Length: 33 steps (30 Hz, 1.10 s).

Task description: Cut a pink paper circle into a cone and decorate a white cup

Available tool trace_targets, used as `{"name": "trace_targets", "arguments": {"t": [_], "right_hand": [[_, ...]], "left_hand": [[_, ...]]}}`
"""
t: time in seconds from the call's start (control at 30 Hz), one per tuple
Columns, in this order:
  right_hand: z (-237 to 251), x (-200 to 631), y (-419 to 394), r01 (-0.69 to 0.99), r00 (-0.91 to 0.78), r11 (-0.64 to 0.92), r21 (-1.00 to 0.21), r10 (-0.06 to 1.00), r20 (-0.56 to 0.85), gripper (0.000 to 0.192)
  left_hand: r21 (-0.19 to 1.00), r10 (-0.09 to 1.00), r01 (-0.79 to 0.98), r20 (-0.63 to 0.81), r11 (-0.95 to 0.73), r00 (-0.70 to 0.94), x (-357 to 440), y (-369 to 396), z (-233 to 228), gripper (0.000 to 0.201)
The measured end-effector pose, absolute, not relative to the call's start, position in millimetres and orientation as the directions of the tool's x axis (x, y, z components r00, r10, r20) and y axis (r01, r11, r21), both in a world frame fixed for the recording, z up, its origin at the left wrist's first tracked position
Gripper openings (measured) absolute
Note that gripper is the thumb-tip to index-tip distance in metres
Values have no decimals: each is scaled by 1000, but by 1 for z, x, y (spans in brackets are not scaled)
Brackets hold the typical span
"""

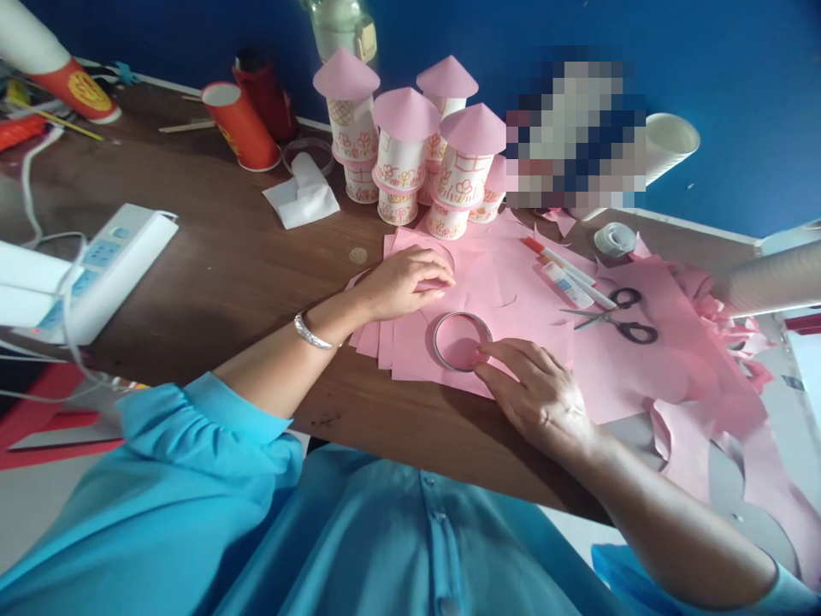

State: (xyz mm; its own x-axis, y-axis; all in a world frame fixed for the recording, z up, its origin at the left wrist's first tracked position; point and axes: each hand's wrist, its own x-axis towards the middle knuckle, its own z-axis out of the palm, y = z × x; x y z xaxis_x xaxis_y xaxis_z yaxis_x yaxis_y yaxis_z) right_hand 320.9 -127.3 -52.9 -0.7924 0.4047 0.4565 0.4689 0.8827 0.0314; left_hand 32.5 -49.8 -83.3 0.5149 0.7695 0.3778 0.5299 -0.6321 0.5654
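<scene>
My right hand [545, 398] has its thumb and fingers closed on the near right edge of a thin silvery ring [437, 342], which lies flat on a stack of pink paper [410, 364]. My left hand [407, 282] rests on the same paper to the upper left of the ring, its fingers loosely bent and apart, holding nothing that I can see. Beside its fingers a curved line shows on the paper. Scissors [606, 318] with dark handles lie partly open on the pink sheets to the right.
Paper-cup towers [401, 158] with pink cone roofs stand at the back. Markers [568, 265], a glue stick [568, 285] and a tape roll [616, 239] lie right. Pink scraps [683, 436] cover the right side. A red cup [242, 128] and power strip [121, 257] are left.
</scene>
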Motion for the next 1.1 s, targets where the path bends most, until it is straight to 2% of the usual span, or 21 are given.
{"name": "trace_targets", "arguments": {"t": [0.33, 0.5, 0.6, 0.73, 0.83, 0.93, 1.0, 1.1], "right_hand": [[-54, 321, -127, 463, -794, 887, 1, 414, 445, 25], [-49, 322, -124, 477, -728, 878, -53, 428, 536, 22], [-46, 329, -117, 554, -659, 830, -61, 482, 578, 18], [-46, 339, -105, 678, -574, 733, -59, 578, 580, 11], [-48, 343, -99, 733, -541, 678, -53, 629, 558, 16], [-52, 344, -96, 774, -535, 632, -40, 686, 493, 25], [-54, 344, -95, 783, -539, 621, -34, 706, 459, 28], [-56, 345, -94, 782, -548, 620, -58, 729, 409, 29]], "left_hand": [[576, 790, 550, 348, -605, 505, 33, -50, -81, 12], [585, 791, 544, 344, -602, 505, 33, -52, -79, 13], [575, 791, 552, 346, -604, 504, 31, -52, -80, 15], [495, 777, 600, 419, -629, 470, 31, -55, -75, 15], [401, 731, 631, 524, -664, 437, 38, -65, -61, 17], [317, 648, 583, 540, -748, 537, 51, -84, -45, 16], [240, 556, 520, 555, -819, 619, 62, -98, -39, 17], [191, 493, 463, 485, -866, 722, 77, -116, -39, 26]]}}
